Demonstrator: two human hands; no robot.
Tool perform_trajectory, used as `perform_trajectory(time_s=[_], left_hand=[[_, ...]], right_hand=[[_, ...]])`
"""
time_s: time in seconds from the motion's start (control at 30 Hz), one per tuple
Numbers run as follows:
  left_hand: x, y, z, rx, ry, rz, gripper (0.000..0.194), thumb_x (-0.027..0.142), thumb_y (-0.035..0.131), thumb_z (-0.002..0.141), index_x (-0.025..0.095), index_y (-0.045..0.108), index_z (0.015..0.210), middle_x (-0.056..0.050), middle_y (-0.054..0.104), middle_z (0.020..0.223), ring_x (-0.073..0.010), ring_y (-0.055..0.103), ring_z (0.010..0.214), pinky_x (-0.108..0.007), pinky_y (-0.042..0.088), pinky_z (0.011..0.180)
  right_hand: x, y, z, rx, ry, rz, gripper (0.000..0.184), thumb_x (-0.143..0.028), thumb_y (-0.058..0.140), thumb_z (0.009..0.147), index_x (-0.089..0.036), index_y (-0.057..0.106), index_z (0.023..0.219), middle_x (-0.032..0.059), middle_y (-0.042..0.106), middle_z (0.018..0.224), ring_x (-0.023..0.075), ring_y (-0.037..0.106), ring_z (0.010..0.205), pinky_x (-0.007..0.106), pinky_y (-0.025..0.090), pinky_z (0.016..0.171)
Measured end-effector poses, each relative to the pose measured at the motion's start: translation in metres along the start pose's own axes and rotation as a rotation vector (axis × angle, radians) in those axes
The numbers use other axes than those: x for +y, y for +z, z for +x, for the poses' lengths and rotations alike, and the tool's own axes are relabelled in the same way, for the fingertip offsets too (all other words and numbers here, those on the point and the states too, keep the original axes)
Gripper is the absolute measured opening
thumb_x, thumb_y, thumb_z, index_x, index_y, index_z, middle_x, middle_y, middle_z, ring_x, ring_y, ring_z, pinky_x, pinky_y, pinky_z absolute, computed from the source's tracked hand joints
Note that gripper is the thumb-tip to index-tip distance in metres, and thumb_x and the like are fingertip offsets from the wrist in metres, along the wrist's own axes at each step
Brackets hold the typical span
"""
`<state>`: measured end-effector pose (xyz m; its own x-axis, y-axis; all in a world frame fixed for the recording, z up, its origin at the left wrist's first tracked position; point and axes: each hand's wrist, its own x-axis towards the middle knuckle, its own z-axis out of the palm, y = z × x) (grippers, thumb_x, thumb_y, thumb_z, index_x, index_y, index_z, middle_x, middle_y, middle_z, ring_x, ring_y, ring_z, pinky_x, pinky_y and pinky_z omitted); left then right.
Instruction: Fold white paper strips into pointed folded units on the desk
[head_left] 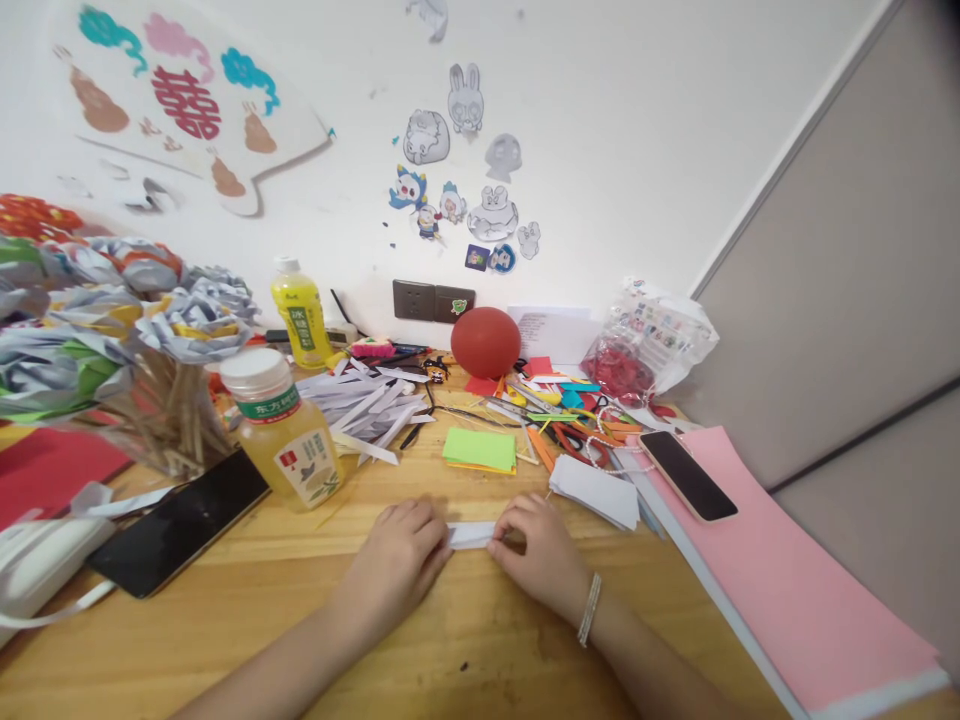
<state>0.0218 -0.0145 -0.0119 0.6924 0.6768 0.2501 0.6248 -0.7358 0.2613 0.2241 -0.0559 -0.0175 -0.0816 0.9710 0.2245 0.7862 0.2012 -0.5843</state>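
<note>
A narrow folded strip of white paper [471, 535] lies on the wooden table between my hands. My left hand [405, 545] rests at its left end, fingers together and curled over the paper. At the other end, my right hand [536, 550] pinches the strip between thumb and forefinger; a beaded bracelet [589, 610] circles that wrist. Just beyond the strip lies a stack of green paper slips [480, 449]. To the right of it is a stack of white paper pieces [596, 490]. My fingers hide both ends of the strip.
At left stand a juice bottle [289, 430], a yellow drink bottle [300, 312] and paper flowers [199, 320], beside a black phone [184, 520]. A red balloon [486, 342] and cut strips [367, 405] lie behind. Pink paper [795, 570] and another phone [688, 475] are right.
</note>
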Motion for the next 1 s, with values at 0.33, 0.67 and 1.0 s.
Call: perform_trajectory(time_s=[0.33, 0.67, 1.0], left_hand=[[0.006, 0.003, 0.003, -0.013, -0.130, -0.030, 0.017, 0.022, 0.048, 0.087, 0.017, 0.060, 0.077, -0.007, 0.060, 0.083, -0.0231, 0.054, 0.083, -0.035, 0.041, 0.074], [0.013, -0.002, 0.006, -0.048, -0.195, 0.019, 0.015, 0.019, 0.049, 0.085, 0.017, 0.061, 0.076, -0.007, 0.060, 0.083, -0.0233, 0.055, 0.082, -0.034, 0.041, 0.074], [0.018, -0.004, -0.006, 0.032, 0.047, 0.278, 0.013, 0.013, 0.052, 0.085, 0.019, 0.064, 0.088, -0.007, 0.061, 0.092, -0.0230, 0.052, 0.084, -0.036, 0.041, 0.075]], right_hand=[[-0.002, 0.006, -0.003, 0.031, 0.063, -0.036, 0.014, -0.015, 0.072, 0.069, -0.018, 0.059, 0.064, -0.0006, 0.058, 0.075, 0.0164, 0.050, 0.079, 0.027, 0.032, 0.072], [-0.003, 0.009, -0.001, 0.062, 0.085, -0.068, 0.014, -0.014, 0.069, 0.069, -0.017, 0.058, 0.061, -0.0014, 0.057, 0.074, 0.0156, 0.049, 0.079, 0.027, 0.030, 0.071], [-0.003, 0.009, 0.000, 0.048, 0.108, -0.075, 0.013, -0.017, 0.070, 0.069, -0.019, 0.059, 0.063, -0.0017, 0.058, 0.075, 0.0159, 0.050, 0.080, 0.028, 0.031, 0.072]])
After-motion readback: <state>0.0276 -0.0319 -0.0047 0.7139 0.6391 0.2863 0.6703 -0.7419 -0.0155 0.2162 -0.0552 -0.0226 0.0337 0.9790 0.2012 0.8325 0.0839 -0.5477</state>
